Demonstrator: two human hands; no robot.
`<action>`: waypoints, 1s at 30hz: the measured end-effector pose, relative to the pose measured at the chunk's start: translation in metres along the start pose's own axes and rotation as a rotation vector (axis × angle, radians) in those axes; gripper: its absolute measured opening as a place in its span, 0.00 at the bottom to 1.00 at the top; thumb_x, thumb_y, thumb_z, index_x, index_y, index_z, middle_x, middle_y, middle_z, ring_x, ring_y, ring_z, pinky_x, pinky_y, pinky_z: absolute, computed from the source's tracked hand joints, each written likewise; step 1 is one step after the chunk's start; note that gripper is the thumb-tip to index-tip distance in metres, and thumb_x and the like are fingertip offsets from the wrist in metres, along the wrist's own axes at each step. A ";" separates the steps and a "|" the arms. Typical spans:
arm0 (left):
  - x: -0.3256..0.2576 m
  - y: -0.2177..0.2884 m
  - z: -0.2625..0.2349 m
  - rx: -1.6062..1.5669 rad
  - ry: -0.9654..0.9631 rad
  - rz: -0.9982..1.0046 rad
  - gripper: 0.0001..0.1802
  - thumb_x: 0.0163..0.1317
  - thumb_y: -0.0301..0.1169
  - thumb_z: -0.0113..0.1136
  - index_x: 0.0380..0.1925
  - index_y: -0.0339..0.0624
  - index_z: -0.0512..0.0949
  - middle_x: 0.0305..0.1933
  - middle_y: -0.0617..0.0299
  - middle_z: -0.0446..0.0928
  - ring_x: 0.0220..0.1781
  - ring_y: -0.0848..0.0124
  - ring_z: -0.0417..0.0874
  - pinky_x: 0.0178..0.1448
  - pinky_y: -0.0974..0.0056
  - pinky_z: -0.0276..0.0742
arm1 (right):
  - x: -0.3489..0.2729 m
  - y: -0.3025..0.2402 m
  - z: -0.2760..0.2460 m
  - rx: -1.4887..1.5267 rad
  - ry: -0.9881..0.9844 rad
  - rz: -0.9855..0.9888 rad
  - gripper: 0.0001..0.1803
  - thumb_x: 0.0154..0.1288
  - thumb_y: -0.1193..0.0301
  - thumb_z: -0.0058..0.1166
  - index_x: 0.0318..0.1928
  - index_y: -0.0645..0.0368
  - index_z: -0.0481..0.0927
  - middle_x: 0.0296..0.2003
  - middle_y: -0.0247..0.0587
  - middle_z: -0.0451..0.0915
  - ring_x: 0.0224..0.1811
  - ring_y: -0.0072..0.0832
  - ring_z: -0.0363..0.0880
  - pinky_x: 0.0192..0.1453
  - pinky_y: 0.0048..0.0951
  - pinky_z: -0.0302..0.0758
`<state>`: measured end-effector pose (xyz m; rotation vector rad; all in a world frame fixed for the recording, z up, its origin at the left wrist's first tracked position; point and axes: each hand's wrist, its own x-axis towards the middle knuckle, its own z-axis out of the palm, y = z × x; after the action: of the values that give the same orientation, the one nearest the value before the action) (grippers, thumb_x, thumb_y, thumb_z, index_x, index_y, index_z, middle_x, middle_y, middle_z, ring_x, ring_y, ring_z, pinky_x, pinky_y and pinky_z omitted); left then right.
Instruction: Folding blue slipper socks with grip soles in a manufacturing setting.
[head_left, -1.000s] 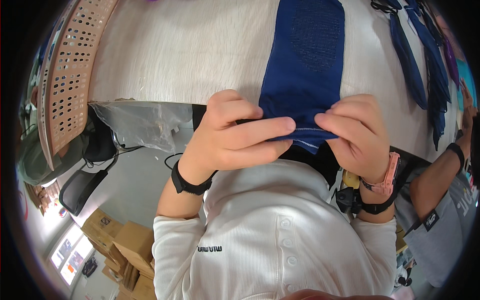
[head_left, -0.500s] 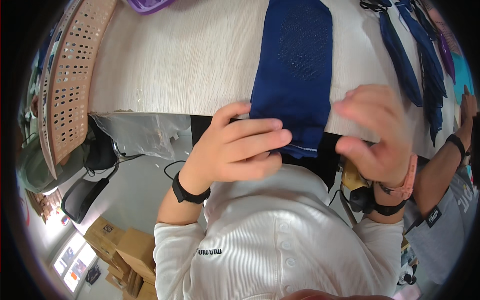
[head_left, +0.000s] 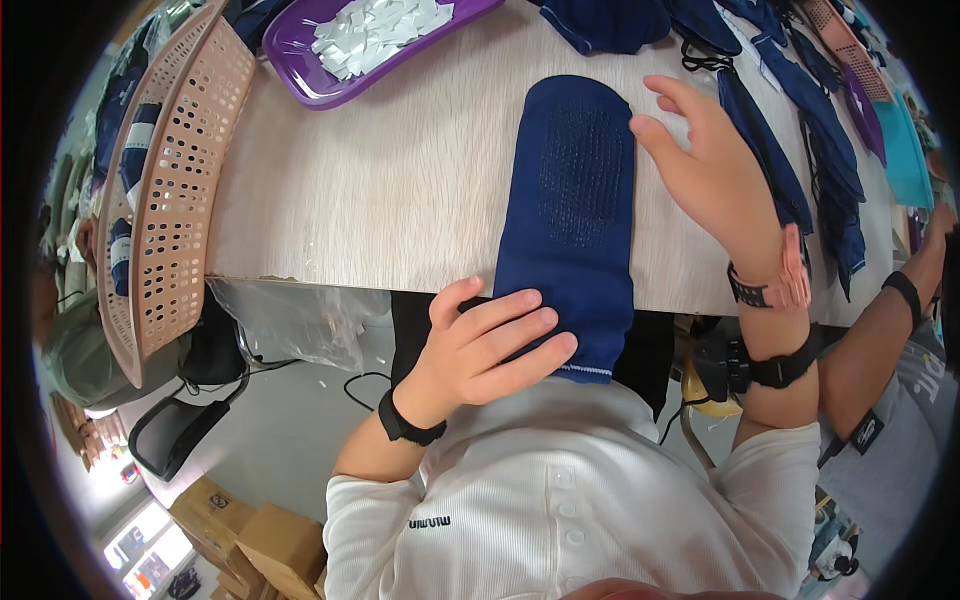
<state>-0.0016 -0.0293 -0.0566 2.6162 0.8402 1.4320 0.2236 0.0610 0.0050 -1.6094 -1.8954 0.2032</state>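
A dark blue sock (head_left: 572, 270) with a patch of grip dots on its sole lies flat on the pale table, its rounded toe at the far end. The cuff, with a white line along it, hangs over the near table edge. My left hand (head_left: 490, 345) rests on the cuff part with fingers spread, gripping nothing. Off the sock's right side, near the toe, my right hand (head_left: 705, 165) is held open with thumb and fingers apart and nothing between them.
A purple tray (head_left: 325, 95) of small white slips stands at the far left. A pink perforated basket (head_left: 180, 200) is on the left. More blue socks (head_left: 605, 25) lie at the far side, others with dark cords (head_left: 765, 150) to the right. A co-worker's arm (head_left: 875, 345) is at right.
My right hand has moved away from the table's near edge toward the sock's toe. My left hand stays at the cuff, fingers now more spread. The view has shifted, showing more of the far table.
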 end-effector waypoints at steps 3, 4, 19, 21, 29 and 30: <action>0.002 -0.001 -0.002 -0.007 -0.018 -0.023 0.15 0.46 0.29 0.62 0.36 0.58 0.77 0.41 0.70 0.75 0.46 0.73 0.75 0.60 0.59 0.57 | 0.013 0.008 0.019 -0.141 0.029 -0.079 0.19 0.57 0.63 0.52 0.46 0.61 0.73 0.40 0.47 0.75 0.47 0.41 0.72 0.51 0.34 0.68; 0.002 -0.002 -0.003 0.000 -0.036 -0.035 0.15 0.46 0.29 0.62 0.37 0.58 0.77 0.41 0.70 0.75 0.46 0.73 0.75 0.60 0.59 0.57 | 0.017 0.008 0.024 -0.146 -0.011 -0.101 0.19 0.57 0.63 0.51 0.46 0.62 0.72 0.41 0.48 0.75 0.47 0.42 0.71 0.51 0.35 0.68; 0.045 -0.003 -0.001 0.059 -0.178 -0.193 0.19 0.42 0.20 0.58 0.37 0.53 0.79 0.41 0.67 0.75 0.47 0.70 0.75 0.57 0.60 0.61 | 0.055 -0.002 0.004 -0.128 -0.141 0.088 0.16 0.53 0.70 0.54 0.42 0.61 0.70 0.36 0.55 0.74 0.41 0.44 0.73 0.46 0.34 0.69; 0.044 -0.003 -0.001 0.044 -0.205 -0.227 0.19 0.42 0.19 0.56 0.37 0.50 0.79 0.40 0.67 0.75 0.47 0.69 0.75 0.55 0.60 0.64 | 0.048 -0.003 0.003 -0.163 -0.126 0.092 0.14 0.53 0.70 0.53 0.40 0.64 0.70 0.31 0.57 0.73 0.39 0.45 0.73 0.45 0.32 0.69; 0.034 0.001 -0.008 0.000 -0.269 -0.230 0.19 0.41 0.21 0.58 0.37 0.49 0.78 0.41 0.67 0.76 0.47 0.68 0.76 0.53 0.61 0.67 | -0.024 -0.046 -0.042 0.206 -0.487 -0.343 0.12 0.48 0.76 0.57 0.36 0.57 0.76 0.33 0.39 0.75 0.35 0.32 0.73 0.39 0.29 0.69; 0.036 0.001 -0.007 -0.005 -0.266 -0.230 0.19 0.41 0.22 0.59 0.37 0.49 0.78 0.41 0.68 0.76 0.47 0.68 0.75 0.53 0.61 0.67 | -0.034 -0.048 -0.045 0.234 -0.542 -0.387 0.13 0.45 0.77 0.58 0.35 0.57 0.77 0.33 0.39 0.75 0.34 0.34 0.73 0.38 0.29 0.69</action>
<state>0.0087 -0.0145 -0.0249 2.5284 1.0554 1.0027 0.2104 0.0054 0.0525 -1.0687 -2.4358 0.7219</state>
